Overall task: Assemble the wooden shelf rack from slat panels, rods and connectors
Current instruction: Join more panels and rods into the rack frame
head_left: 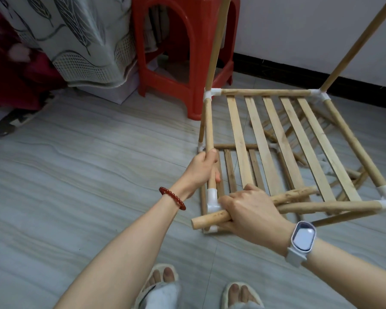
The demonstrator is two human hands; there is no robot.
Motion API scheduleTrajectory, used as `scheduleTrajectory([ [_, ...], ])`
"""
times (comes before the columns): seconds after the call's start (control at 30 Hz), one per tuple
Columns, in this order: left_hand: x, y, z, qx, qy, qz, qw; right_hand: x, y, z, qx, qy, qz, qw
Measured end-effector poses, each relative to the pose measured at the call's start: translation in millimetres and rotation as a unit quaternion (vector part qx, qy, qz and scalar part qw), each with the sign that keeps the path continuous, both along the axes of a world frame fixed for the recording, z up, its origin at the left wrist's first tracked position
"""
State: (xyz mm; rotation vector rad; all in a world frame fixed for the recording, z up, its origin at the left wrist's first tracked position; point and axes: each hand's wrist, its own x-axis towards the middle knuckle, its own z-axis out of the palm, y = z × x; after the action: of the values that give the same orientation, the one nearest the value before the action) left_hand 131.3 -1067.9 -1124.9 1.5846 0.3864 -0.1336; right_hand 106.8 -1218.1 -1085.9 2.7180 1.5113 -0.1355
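A red plastic stool [183,63] stands on the grey wood-grain tiled floor [76,175] near the white wall [299,30] with its black skirting board [276,70]. Left of the stool hangs a pale cloth with a grey leaf print [71,34], beside dark red fabric [13,81]. A dark sandal [11,121] lies below that fabric.

The floor [80,175] is grey tile with a wavy, wood-like grain. A red plastic stool [183,52] stands on it near the back, just beside a white box [112,90] draped with leaf-patterned cloth [76,36]. The lower slat panel [239,168] of the wooden rack lies on the tiles, with loose sticks [354,175] further right. Two slippered feet [165,284] stand at the near edge.
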Motion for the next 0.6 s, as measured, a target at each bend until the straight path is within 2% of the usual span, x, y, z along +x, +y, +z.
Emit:
scheduleTrajectory([
  [0.07,-10,3,0,-0.057,0.021,-0.015,0.998,9,-10,13,-0.040,0.103,-0.020,0.994],
  [0.13,-25,2,-3,-0.105,0.047,-0.010,0.993,20,-17,24,0.001,0.164,-0.092,0.982],
  [0.2,-41,-3,-4,-0.150,0.068,0.001,0.986,41,-8,35,0.065,0.180,-0.170,0.967],
  [0.27,-55,-11,-3,-0.155,0.076,-0.002,0.985,67,14,41,0.105,0.205,-0.238,0.943],
  [0.37,-71,-22,0,-0.098,0.076,-0.011,0.992,95,55,39,0.079,0.299,-0.275,0.910],
  [0.47,-78,-31,2,-0.015,0.060,-0.029,0.998,100,86,22,0.034,0.259,-0.294,0.920],
  [0.6,-78,-35,1,0.056,0.042,0.016,0.997,90,100,-4,0.045,0.092,-0.330,0.938],
])
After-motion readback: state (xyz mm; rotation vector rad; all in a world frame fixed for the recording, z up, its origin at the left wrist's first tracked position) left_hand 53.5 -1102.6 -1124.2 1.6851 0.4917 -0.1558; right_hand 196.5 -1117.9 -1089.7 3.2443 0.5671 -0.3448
